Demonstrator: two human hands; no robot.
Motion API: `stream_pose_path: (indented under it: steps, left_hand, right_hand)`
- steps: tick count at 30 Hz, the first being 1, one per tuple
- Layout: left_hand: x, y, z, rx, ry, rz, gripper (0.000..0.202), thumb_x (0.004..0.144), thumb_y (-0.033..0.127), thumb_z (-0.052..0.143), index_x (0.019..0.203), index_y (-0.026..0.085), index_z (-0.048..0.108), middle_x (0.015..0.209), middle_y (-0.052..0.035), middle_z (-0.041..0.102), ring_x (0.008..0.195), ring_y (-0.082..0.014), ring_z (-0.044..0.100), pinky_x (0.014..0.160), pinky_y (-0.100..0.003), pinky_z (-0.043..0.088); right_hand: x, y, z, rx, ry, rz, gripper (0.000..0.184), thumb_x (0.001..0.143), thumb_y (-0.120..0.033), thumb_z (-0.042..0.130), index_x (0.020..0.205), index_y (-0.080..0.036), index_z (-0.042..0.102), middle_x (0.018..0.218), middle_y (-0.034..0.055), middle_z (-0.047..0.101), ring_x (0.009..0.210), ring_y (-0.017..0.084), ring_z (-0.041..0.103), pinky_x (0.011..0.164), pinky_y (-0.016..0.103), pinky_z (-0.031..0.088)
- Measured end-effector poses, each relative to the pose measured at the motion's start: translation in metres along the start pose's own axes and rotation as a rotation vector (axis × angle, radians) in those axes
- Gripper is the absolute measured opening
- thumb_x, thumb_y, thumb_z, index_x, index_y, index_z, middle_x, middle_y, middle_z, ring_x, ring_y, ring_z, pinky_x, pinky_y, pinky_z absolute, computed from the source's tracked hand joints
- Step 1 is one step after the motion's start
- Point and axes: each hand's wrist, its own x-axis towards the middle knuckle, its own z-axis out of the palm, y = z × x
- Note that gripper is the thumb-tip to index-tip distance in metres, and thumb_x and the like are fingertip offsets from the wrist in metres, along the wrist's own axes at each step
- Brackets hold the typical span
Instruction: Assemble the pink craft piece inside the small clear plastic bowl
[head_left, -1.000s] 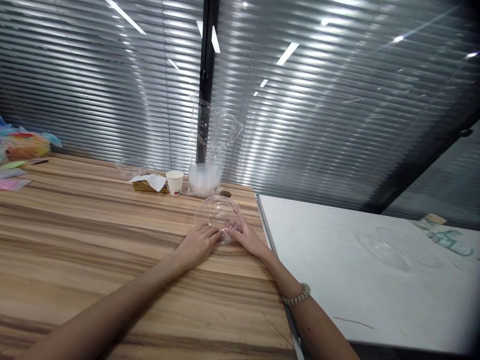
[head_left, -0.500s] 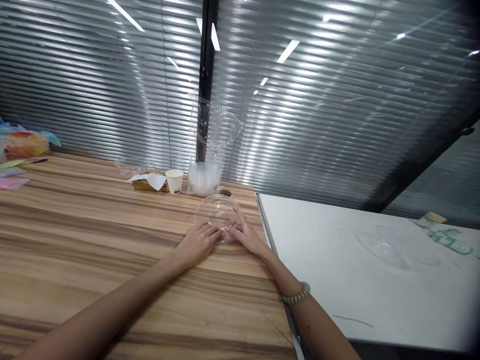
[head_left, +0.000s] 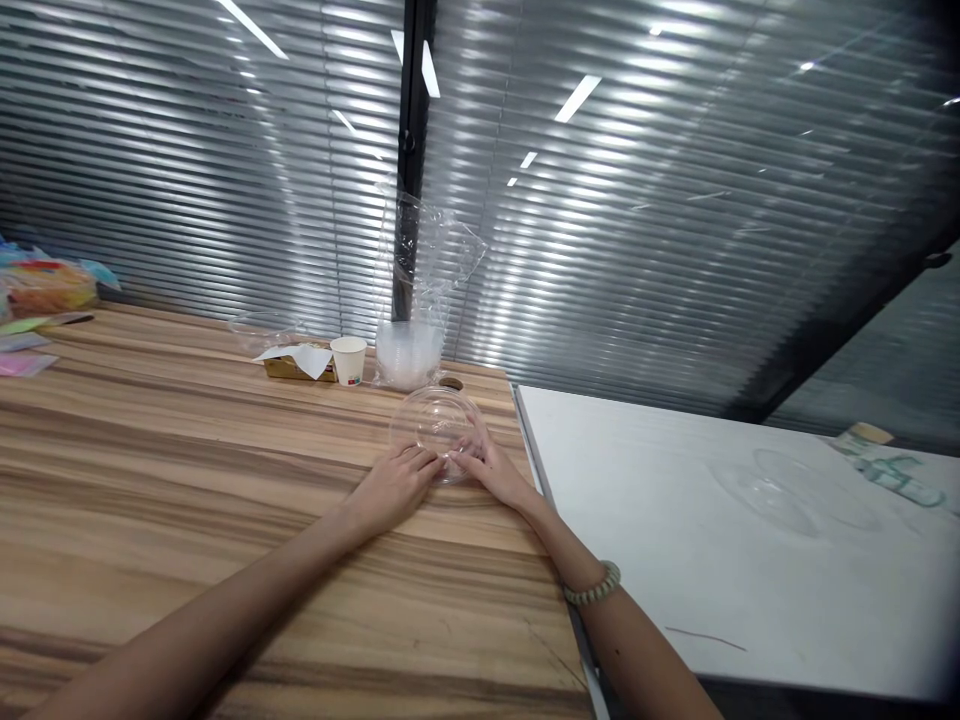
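Observation:
A clear round plastic bowl (head_left: 433, 412), or possibly its lid, is at the near right of the wooden table, its circular rim facing up toward me. My left hand (head_left: 401, 482) grips its near edge, fingers bent over the rim. From the right side my right hand (head_left: 496, 472) holds the same rim, with the thumb near the left fingertips and the other fingers curled behind the clear wall. The two hands nearly meet at the near edge. Behind the bowl stands a stack of translucent bowls (head_left: 409, 355) in a clear plastic bag (head_left: 439, 250).
Left of the bag are a paper cup (head_left: 349, 362), a gold box (head_left: 279, 366) with white paper and a clear container (head_left: 262, 325). Colourful packets (head_left: 49, 285) lie far left. A white table (head_left: 660, 560) adjoins on the right, with clear round plastic pieces (head_left: 772, 495).
Almost nothing differs. Both hands keep their hold on the clear plastic bowl in the same place, and the view has shifted only very slightly.

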Motion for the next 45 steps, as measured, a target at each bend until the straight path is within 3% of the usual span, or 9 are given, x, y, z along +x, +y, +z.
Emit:
stream_pose_path:
  steps: [20,33,45]
  left_hand:
    - [-0.001,-0.001,0.003,-0.002,-0.002,0.001,0.028,0.087,0.011,0.048,0.113,0.014,0.056,0.103,-0.0083,0.064,0.094,-0.0216,0.057,0.089,-0.036,0.040]
    - [0.000,-0.001,0.001,-0.005,0.002,0.004,0.027,0.088,0.012,0.046,0.113,0.014,0.056,0.103,-0.0085,0.064,0.095,-0.0213,0.057,0.090,-0.037,0.040]
    - [-0.001,-0.001,0.003,-0.009,0.003,0.000,0.028,0.086,0.010,0.046,0.112,0.014,0.056,0.102,-0.0085,0.065,0.093,-0.0212,0.058,0.090,-0.037,0.040]
  right_hand:
    - [-0.001,-0.003,0.000,0.026,-0.002,0.012,0.076,0.083,-0.036,0.060,0.144,-0.025,0.016,0.096,0.0026,0.059,0.090,0.017,0.058,0.089,0.037,0.044]
    - [-0.001,-0.005,-0.002,-0.008,-0.007,0.011,0.078,0.083,-0.037,0.060,0.145,-0.026,0.014,0.098,0.0040,0.060,0.083,0.017,0.058,0.083,0.036,0.046]
    - [0.000,0.005,-0.001,-0.007,0.003,0.011,0.080,0.082,-0.041,0.061,0.145,-0.028,0.013,0.097,0.0038,0.059,0.087,0.019,0.058,0.085,0.037,0.047]
